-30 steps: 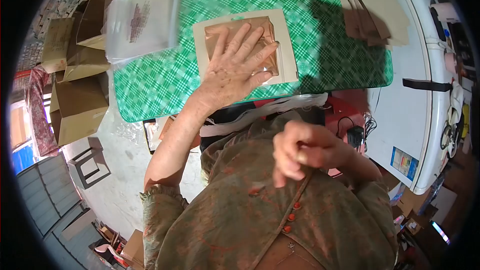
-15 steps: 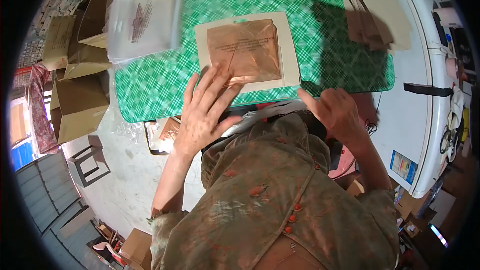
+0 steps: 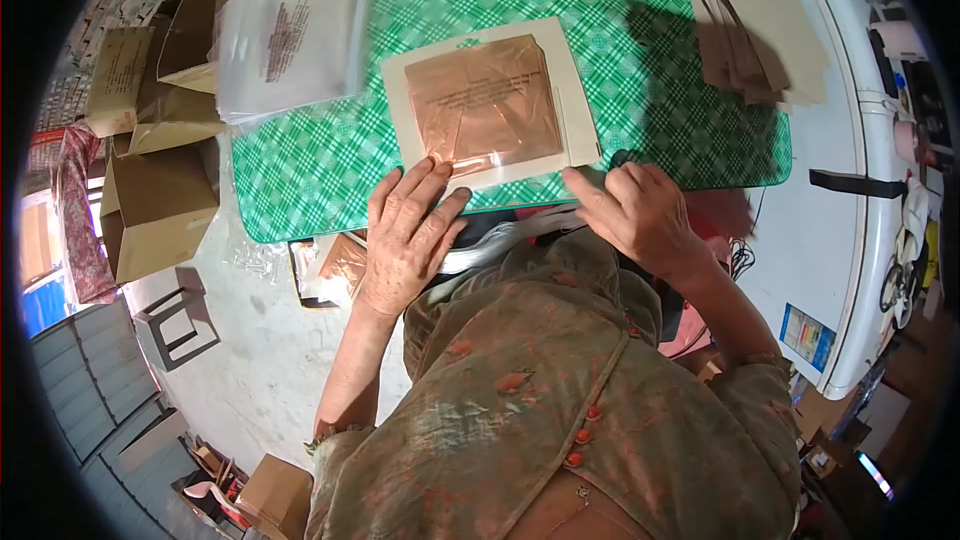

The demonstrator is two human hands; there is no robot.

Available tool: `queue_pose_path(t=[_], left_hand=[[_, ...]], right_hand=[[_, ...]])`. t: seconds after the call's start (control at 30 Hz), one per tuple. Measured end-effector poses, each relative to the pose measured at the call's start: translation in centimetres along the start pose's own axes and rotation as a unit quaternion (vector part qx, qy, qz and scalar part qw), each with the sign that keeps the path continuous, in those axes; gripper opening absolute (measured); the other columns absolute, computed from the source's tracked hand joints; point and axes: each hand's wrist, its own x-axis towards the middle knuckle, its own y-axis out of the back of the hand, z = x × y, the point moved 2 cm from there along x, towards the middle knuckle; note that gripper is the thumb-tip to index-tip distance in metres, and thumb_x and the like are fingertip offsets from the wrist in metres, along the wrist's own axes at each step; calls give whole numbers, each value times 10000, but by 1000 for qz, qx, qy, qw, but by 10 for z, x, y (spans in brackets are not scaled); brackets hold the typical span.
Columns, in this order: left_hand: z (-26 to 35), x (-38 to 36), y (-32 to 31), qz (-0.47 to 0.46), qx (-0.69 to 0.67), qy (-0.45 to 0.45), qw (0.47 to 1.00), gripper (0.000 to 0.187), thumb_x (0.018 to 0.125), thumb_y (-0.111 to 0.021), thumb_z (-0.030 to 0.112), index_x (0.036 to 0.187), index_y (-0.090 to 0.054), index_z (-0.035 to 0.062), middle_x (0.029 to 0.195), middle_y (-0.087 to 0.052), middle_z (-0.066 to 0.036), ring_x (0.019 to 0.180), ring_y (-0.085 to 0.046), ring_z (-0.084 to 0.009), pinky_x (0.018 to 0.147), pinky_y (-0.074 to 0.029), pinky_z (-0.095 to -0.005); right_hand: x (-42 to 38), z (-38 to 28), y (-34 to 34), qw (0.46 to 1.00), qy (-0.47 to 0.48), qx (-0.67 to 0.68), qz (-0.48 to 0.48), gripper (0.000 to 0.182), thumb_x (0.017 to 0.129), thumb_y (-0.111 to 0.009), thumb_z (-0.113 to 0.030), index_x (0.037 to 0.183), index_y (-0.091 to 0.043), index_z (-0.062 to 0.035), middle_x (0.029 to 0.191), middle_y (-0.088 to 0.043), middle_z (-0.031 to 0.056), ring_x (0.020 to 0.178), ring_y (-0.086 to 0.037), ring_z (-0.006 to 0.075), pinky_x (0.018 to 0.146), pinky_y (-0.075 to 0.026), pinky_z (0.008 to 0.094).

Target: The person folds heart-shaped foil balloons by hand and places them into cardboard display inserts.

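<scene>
A beige card [image 3: 580,130] lies slightly tilted near the table's front edge. On top of it is a flat copper-brown piece in clear printed film [image 3: 490,105]. My left hand [image 3: 405,240] is open, its fingers slightly spread and their tips at the card's lower left edge, by the film's lower corner. At the lower right corner of the card is my right hand [image 3: 640,215]. One digit stretches to the card's edge while the other fingers curl loosely apart from it. I see nothing held in either hand.
The table has a green checked cover [image 3: 320,175]. A stack of clear printed plastic bags [image 3: 295,40] lies at its far left, and beige cards [image 3: 770,30] are piled at its far right. Open cardboard boxes [image 3: 160,200] stand left of the table. A white appliance [image 3: 820,240] borders the right.
My left hand has drawn back from the film towards the table's edge. My right hand has moved left to the card's corner. The card has turned slightly and shifted left.
</scene>
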Motion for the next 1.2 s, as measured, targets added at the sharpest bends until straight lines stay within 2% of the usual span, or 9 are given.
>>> queue_pose_path(t=[0.13,0.23,0.33,0.5,0.63,0.83,0.93,1.03,1.2], left_hand=[[-1,-1,-1,14,-3,7,1000,387,849,-799,119,1231,-738,135,1421,-639,-97,1365,-577,-298,1151,-390,-488],[-3,-1,-3,23,-6,6,1000,356,853,-789,109,1206,-754,138,1401,-657,-93,1350,-592,-298,1144,-396,-482],[-3,0,-2,24,-6,7,1000,347,852,-790,107,1196,-768,136,1391,-667,-94,1344,-599,-301,1139,-406,-489],[-2,-1,-1,17,-12,16,1000,351,845,-800,107,1195,-783,132,1390,-670,-100,1354,-594,-310,1141,-417,-512],[-2,0,0,25,-22,16,999,340,861,-797,119,1198,-772,153,1382,-675,-68,1332,-610,-280,1141,-397,-469],[-4,-4,6,31,-79,29,996,286,863,-783,89,1149,-787,102,1294,-719,-80,1313,-623,-283,1166,-405,-491],[-3,-6,8,42,-105,44,993,236,868,-773,72,1103,-798,77,1223,-747,-85,1290,-639,-284,1162,-420,-494],[-2,-6,10,52,-120,55,990,204,876,-768,64,1078,-800,62,1179,-758,-83,1255,-655,-285,1145,-436,-489],[-4,-1,8,82,-142,82,983,162,872,-776,52,1034,-786,40,1112,-754,-77,1149,-679,-276,1053,-476,-449]], right_hand=[[1,-2,0,999,-30,30,10,563,771,-855,-159,1312,-715,-92,792,-417,36,711,-494,210,641,-443,367],[1,-2,2,1000,-11,10,9,479,815,-792,-146,1286,-724,-84,818,-432,25,743,-533,192,644,-466,349],[1,0,-1,1000,-11,-5,-8,466,816,-788,-141,1275,-732,-87,820,-434,27,744,-533,191,645,-465,349],[4,-1,-2,999,-33,-15,-11,494,814,-802,-173,1289,-688,-98,827,-442,28,744,-540,190,649,-469,352],[4,-1,-3,999,-45,-11,-13,537,807,-822,-196,1304,-646,-100,829,-446,28,752,-546,192,660,-475,363],[-10,4,5,997,-29,70,30,456,770,-849,-77,1196,-687,-93,827,-456,40,691,-543,209,594,-476,360],[-17,7,7,986,-57,150,46,359,782,-823,-2,1104,-686,-82,870,-525,56,714,-595,238,572,-489,367],[-9,5,2,962,-94,243,81,238,833,-771,10,1030,-661,-67,911,-598,71,762,-648,273,592,-514,385],[1,3,0,952,-167,252,41,131,883,-720,-7,933,-612,-61,890,-630,87,705,-660,304,596,-526,404]])
